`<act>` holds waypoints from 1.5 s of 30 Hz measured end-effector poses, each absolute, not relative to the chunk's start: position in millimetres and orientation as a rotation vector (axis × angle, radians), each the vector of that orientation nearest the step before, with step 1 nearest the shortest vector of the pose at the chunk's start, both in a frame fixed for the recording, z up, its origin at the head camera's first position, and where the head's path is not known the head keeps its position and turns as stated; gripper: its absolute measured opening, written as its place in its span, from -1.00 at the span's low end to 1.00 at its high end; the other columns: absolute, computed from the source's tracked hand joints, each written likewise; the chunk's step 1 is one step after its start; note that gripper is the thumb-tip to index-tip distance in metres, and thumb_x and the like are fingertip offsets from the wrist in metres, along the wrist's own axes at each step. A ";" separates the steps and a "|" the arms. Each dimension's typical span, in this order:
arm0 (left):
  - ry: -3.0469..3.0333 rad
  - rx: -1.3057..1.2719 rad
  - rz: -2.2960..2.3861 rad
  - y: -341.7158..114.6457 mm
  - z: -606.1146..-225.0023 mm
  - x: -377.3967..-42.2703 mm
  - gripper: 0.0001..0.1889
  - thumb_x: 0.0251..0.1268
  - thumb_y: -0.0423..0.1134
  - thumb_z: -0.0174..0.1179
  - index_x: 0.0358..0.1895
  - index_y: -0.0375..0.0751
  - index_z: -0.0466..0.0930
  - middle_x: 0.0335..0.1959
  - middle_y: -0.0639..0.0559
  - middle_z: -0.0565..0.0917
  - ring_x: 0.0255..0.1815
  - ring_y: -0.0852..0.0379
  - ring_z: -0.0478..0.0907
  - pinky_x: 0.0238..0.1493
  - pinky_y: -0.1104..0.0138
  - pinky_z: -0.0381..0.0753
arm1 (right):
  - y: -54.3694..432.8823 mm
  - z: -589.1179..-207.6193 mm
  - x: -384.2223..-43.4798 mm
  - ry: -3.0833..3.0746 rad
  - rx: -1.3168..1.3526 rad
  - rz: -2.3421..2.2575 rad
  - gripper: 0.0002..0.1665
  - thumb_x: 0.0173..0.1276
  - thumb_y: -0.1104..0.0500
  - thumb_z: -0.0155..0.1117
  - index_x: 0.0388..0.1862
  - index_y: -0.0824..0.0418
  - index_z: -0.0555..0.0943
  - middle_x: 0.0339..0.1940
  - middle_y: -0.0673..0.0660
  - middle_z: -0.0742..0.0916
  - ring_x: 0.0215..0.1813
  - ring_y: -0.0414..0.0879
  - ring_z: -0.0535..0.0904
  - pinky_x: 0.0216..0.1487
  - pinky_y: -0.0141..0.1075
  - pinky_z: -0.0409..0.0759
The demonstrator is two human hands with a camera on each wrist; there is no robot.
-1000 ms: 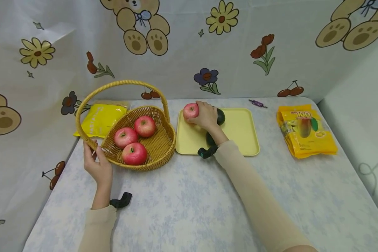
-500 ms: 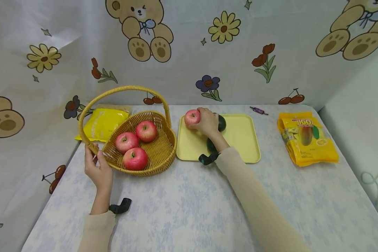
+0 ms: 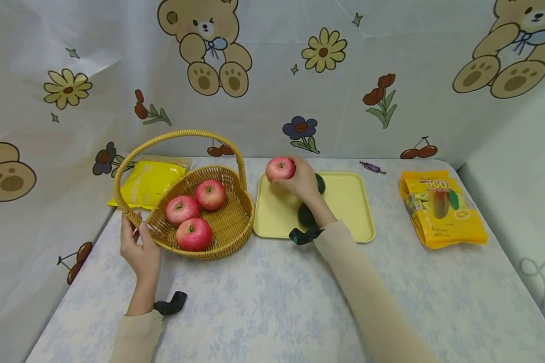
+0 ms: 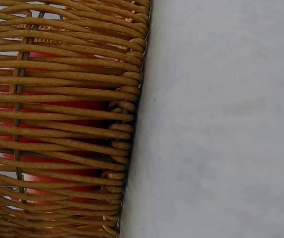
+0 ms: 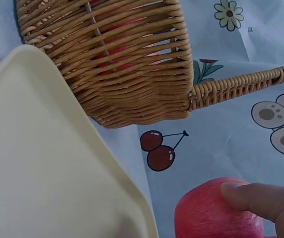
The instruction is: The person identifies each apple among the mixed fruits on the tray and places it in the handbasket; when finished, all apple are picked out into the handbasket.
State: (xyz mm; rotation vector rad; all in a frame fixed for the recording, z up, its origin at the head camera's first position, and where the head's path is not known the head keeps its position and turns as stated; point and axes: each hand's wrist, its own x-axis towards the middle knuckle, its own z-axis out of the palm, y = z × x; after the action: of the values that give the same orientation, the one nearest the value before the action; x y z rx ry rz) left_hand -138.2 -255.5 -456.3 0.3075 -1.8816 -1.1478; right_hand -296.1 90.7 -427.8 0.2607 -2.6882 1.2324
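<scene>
My right hand [image 3: 303, 181] grips a red apple [image 3: 278, 170] above the far left corner of the yellow tray [image 3: 349, 206]; in the right wrist view the thumb [image 5: 261, 198] presses on the apple's side. Two dark green rounded things, partly covered by that hand and wrist, lie on the tray. My left hand [image 3: 142, 254] holds the wicker basket [image 3: 229, 239] at the left base of its arched handle [image 3: 177, 134]. Inside the basket sit three red apples [image 3: 194, 234]. Only the basket's woven side [image 4: 57, 119] and the tabletop show in the left wrist view.
A yellow packet [image 3: 152, 184] lies behind the basket at the left. At the right is a yellow-orange candy bag [image 3: 445, 212] with a mango picture. A small purple wrapped candy [image 3: 372, 167] lies near the back edge. Patterned cloth hangs behind the table.
The right hand has raised the apple slightly off the tray. The left hand keeps its hold on the basket. The head view has tilted up, so the scene sits lower.
</scene>
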 end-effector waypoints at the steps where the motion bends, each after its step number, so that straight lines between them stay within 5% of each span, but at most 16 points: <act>1: -1.882 0.312 -1.146 -255.4 -456.3 -138.3 -0.59 0.48 -0.35 -0.01 0.35 -0.24 0.42 0.09 -0.19 0.59 0.11 0.32 0.46 0.13 0.51 0.46 | 91.5 -425.8 -294.4 -2.673 0.257 1.250 -0.06 -0.03 -0.02 0.59 0.31 0.27 0.45 0.24 0.25 0.59 0.27 0.14 0.47 0.31 0.00 0.41; 25: -1.876 0.307 -1.151 -256.1 -457.0 -138.4 -0.55 0.46 -0.38 0.00 0.37 -0.13 0.41 0.10 -0.18 0.60 0.14 0.28 0.47 0.12 0.51 0.47 | 102.1 -388.7 -244.7 -2.523 0.367 1.451 -0.06 -0.01 0.02 0.59 0.34 0.23 0.41 0.23 0.21 0.53 0.15 0.10 0.45 0.11 0.00 0.58; 34: -1.887 0.309 -1.152 -255.1 -455.1 -137.4 -0.56 0.48 -0.34 -0.01 0.37 -0.11 0.40 0.10 -0.18 0.60 0.15 0.28 0.46 0.13 0.51 0.47 | 87.7 -378.2 -226.8 -2.538 0.514 1.480 -0.06 -0.05 0.05 0.62 0.32 0.20 0.42 0.22 0.18 0.52 0.10 0.03 0.51 -0.10 -0.16 0.69; 45: -1.897 0.308 -1.146 -255.4 -455.2 -137.1 -0.58 0.49 -0.31 -0.02 0.37 -0.12 0.41 0.11 -0.18 0.59 0.16 0.30 0.46 0.15 0.52 0.46 | 52.7 -382.0 -211.6 -2.557 0.741 1.539 -0.11 -0.05 0.08 0.62 0.28 0.16 0.43 0.10 0.09 0.55 0.03 -0.04 0.55 -0.13 -0.24 0.69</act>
State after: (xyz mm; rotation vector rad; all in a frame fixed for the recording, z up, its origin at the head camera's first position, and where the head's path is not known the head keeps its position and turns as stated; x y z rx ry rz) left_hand -137.1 -255.4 -455.2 0.3078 -1.8965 -1.1463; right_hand -211.6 52.7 -382.0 0.7406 -2.5574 1.5386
